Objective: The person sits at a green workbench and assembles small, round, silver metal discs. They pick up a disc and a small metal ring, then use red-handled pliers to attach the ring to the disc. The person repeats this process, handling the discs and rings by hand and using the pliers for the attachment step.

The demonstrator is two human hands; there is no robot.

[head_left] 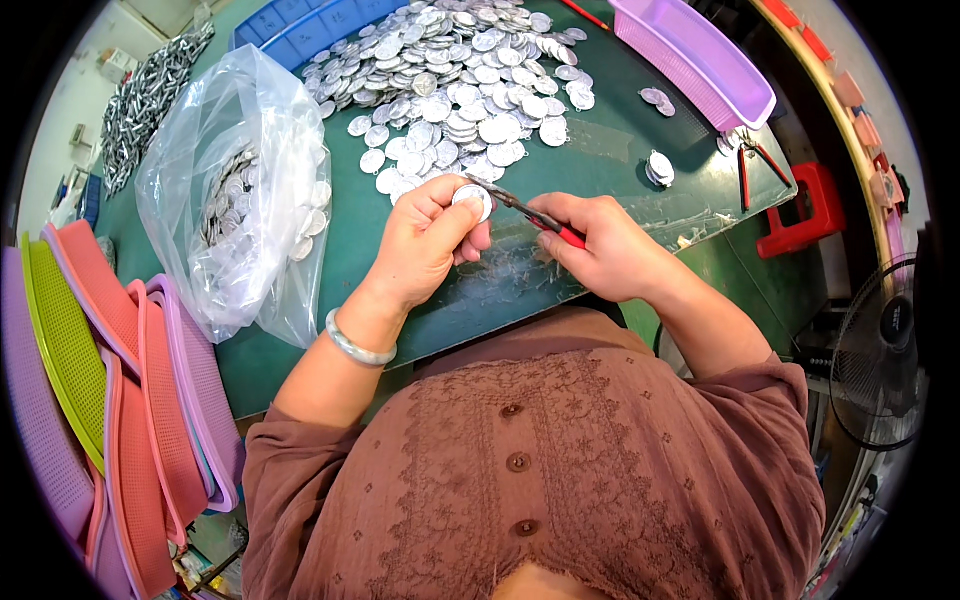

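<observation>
Disc pinched in left hand grip; right hand clenched on pliers, tips touching disc

bare green table right of disc pile, bag crowding left

A clear plastic bag with discs lies left of the hands. Further left, 1 stack of mesh trays (pink, purple, green). A purple basket and red stool are to the right.
</observation>
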